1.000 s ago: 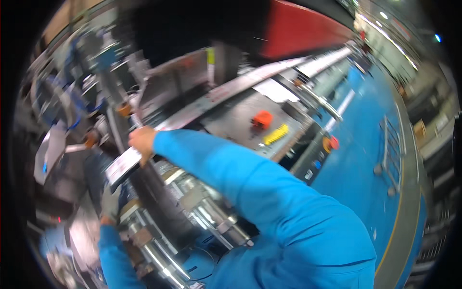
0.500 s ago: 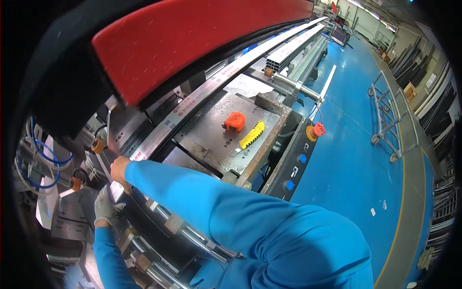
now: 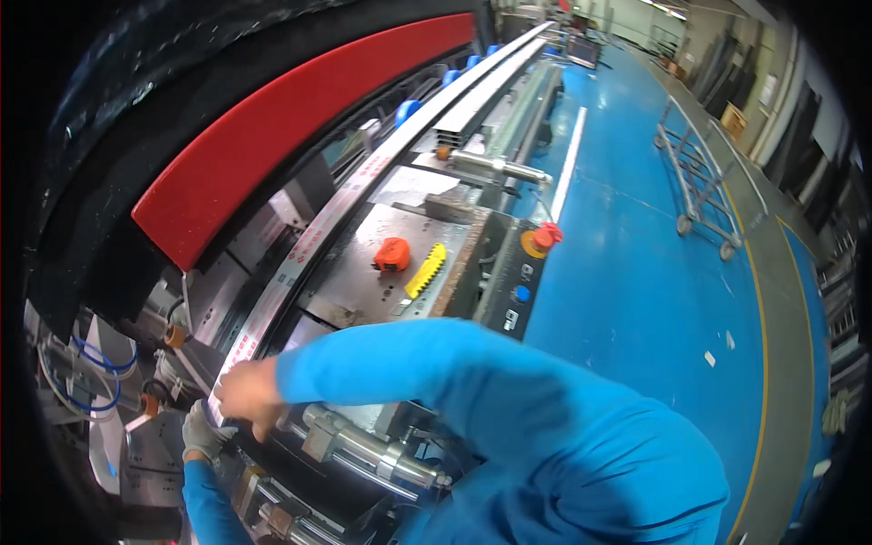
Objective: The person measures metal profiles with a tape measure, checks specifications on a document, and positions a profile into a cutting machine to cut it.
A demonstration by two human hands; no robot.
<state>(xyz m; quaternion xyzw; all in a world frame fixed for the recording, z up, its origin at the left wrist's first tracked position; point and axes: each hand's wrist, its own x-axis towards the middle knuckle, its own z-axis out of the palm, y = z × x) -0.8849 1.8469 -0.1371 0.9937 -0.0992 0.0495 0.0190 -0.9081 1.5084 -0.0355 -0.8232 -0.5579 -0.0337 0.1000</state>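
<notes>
Blue workshop floor [image 3: 636,272]; grey metal machine surface [image 3: 400,272]. Long silver aluminium profile with red-printed film [image 3: 309,245], long axis running far-right to near-left. Right hand [image 3: 247,395] clamped on its near end; gloved left hand [image 3: 202,431] gripping beneath.

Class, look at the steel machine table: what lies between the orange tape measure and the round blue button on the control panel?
In the head view, a yellow toothed strip lies between the orange tape measure and the blue button.
</notes>
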